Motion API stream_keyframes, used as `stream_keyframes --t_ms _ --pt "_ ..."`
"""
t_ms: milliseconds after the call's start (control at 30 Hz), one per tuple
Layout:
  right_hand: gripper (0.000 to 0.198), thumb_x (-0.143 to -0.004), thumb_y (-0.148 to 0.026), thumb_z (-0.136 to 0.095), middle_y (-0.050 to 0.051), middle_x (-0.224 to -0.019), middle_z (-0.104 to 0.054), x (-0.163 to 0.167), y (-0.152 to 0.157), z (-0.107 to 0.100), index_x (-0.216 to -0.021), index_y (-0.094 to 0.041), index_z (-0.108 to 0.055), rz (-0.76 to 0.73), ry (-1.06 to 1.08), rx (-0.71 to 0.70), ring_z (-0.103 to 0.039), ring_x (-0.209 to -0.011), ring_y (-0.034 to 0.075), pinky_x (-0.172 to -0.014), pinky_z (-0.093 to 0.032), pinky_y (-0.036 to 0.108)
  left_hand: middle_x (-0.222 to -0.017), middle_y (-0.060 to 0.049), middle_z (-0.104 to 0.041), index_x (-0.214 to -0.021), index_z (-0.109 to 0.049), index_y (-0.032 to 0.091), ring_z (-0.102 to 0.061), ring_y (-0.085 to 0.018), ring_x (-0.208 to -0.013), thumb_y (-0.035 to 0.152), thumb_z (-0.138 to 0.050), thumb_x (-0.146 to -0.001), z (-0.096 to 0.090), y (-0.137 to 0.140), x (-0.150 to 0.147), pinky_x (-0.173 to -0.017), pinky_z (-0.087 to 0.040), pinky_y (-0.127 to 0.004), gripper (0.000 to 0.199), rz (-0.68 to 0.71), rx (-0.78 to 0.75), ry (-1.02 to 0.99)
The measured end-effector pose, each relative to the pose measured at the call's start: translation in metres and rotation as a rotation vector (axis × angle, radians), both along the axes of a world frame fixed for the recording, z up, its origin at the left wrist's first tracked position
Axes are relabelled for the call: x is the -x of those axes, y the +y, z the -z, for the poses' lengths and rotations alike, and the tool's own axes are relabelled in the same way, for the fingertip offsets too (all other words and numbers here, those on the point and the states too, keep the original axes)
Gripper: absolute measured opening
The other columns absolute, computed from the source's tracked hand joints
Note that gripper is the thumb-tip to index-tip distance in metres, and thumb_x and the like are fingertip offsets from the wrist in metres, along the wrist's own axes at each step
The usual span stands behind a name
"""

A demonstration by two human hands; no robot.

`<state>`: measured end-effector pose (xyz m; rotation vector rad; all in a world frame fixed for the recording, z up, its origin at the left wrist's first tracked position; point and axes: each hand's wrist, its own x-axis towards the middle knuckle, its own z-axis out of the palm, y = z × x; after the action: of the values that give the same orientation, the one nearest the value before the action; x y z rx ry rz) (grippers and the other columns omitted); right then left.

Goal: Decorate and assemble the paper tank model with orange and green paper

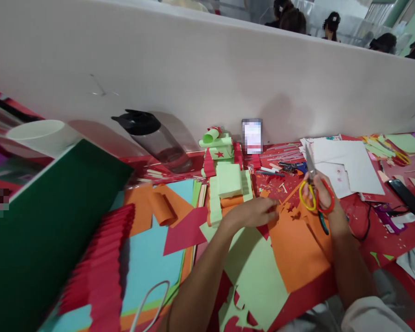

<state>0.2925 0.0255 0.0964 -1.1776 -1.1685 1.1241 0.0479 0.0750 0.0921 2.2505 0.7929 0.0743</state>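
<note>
My right hand [323, 191] holds scissors [311, 177] with yellow and red handles, their blades pointing up. My left hand [257, 212] has its fingers drawn together just above orange paper [297, 253]. A thin orange paper strip [290, 196] runs from near its fingertips towards the scissors, but whether they pinch it I cannot tell. Small orange cut scraps [293, 213] lie between the hands. Behind my left hand stands a paper tank model [228, 180] in light green, orange and red, with a red star on it. Light green paper [252, 272] lies under my left arm.
On the left are a dark green board [55, 226], red pleated paper [107, 272], blue sheets [148, 258] and a leaning bottle [159, 140]. A phone [252, 136] leans on the white partition [193, 69]. Pliers [323, 223], white foam board [356, 161] and a black phone [406, 196] lie right.
</note>
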Motion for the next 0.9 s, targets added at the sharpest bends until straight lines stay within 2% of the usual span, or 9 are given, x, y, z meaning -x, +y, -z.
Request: stream_keyframes --t_ms 100,200,367,467,533,667,800,900 --pt "0.039 -0.09 -0.061 -0.073 0.0 -0.071 -0.066 0.008 0.003 0.0 -0.093 -0.024 -0.06 -0.077 -0.123 0.047 -0.057 -0.052 0.014 -0.047 -0.047 0.025 -0.083 -0.006 -0.07 -0.095 -0.062 0.021 -0.063 -0.022 -0.074 0.034 -0.047 -0.097 0.007 -0.003 -0.009 -0.062 -0.038 -0.03 0.02 -0.034 -0.05 0.114" --pt "0.038 -0.086 -0.056 -0.078 -0.001 -0.069 -0.067 0.008 0.009 0.002 -0.092 -0.024 -0.059 -0.099 -0.17 0.041 -0.058 -0.053 0.013 -0.049 -0.048 0.024 -0.091 -0.01 -0.072 -0.101 -0.063 0.02 -0.066 -0.025 -0.082 0.03 -0.045 -0.099 0.011 -0.005 -0.015 -0.067 -0.04 -0.032 0.02 -0.143 -0.101 0.154" --pt "0.043 -0.081 -0.053 -0.083 -0.003 -0.069 -0.066 0.001 0.017 0.009 -0.096 -0.022 -0.058 -0.09 -0.188 0.054 -0.06 -0.056 0.013 -0.051 -0.049 0.023 -0.104 -0.014 -0.07 -0.093 -0.061 0.02 -0.065 -0.025 -0.085 0.027 -0.047 -0.099 0.017 -0.002 -0.019 -0.07 -0.042 -0.033 0.016 -0.191 -0.177 -0.01" --pt "0.045 -0.079 -0.051 -0.086 -0.006 -0.066 -0.062 0.002 0.017 0.012 -0.099 -0.023 -0.057 -0.107 -0.181 0.05 -0.057 -0.054 0.013 -0.051 -0.048 0.024 -0.091 -0.008 -0.068 -0.089 -0.059 0.022 -0.061 -0.023 -0.076 0.035 -0.051 -0.099 0.012 0.001 -0.014 -0.066 -0.041 -0.033 0.019 -0.251 -0.127 -0.195" --pt "0.047 -0.078 -0.05 -0.087 -0.007 -0.066 -0.06 0.007 0.016 0.013 -0.102 -0.024 -0.056 -0.129 -0.153 0.045 -0.056 -0.052 0.012 -0.051 -0.049 0.024 -0.08 -0.004 -0.065 -0.087 -0.058 0.023 -0.058 -0.021 -0.068 0.042 -0.051 -0.1 0.004 0.003 -0.008 -0.062 -0.04 -0.031 0.024 -0.255 -0.01 -0.289" --pt "0.045 -0.077 -0.045 -0.088 -0.006 -0.073 -0.062 0.026 0.016 0.01 -0.1 -0.023 -0.056 -0.149 -0.078 0.02 -0.06 -0.058 0.012 -0.057 -0.051 0.025 -0.079 -0.002 -0.065 -0.082 -0.053 0.022 -0.058 -0.019 -0.067 0.048 -0.053 -0.099 -0.008 0.005 0.002 -0.061 -0.041 -0.029 0.031 -0.212 0.207 -0.358" --pt "0.045 -0.074 -0.04 -0.088 -0.005 -0.08 -0.062 0.042 0.022 0.005 -0.099 -0.023 -0.055 -0.174 -0.061 -0.012 -0.059 -0.062 0.011 -0.061 -0.054 0.026 -0.073 0.0 -0.058 -0.078 -0.054 0.021 -0.051 -0.016 -0.065 0.047 -0.058 -0.096 -0.011 0.006 0.008 -0.058 -0.037 -0.027 0.032 -0.261 0.166 -0.361" --pt "0.044 -0.074 -0.04 -0.087 -0.004 -0.082 -0.062 0.052 0.031 0.0 -0.099 -0.023 -0.054 -0.144 -0.046 -0.051 -0.06 -0.064 0.012 -0.06 -0.053 0.027 -0.075 0.001 -0.055 -0.08 -0.055 0.02 -0.049 -0.015 -0.067 0.044 -0.06 -0.095 -0.014 0.008 0.008 -0.058 -0.037 -0.026 0.028 -0.352 0.121 -0.471"
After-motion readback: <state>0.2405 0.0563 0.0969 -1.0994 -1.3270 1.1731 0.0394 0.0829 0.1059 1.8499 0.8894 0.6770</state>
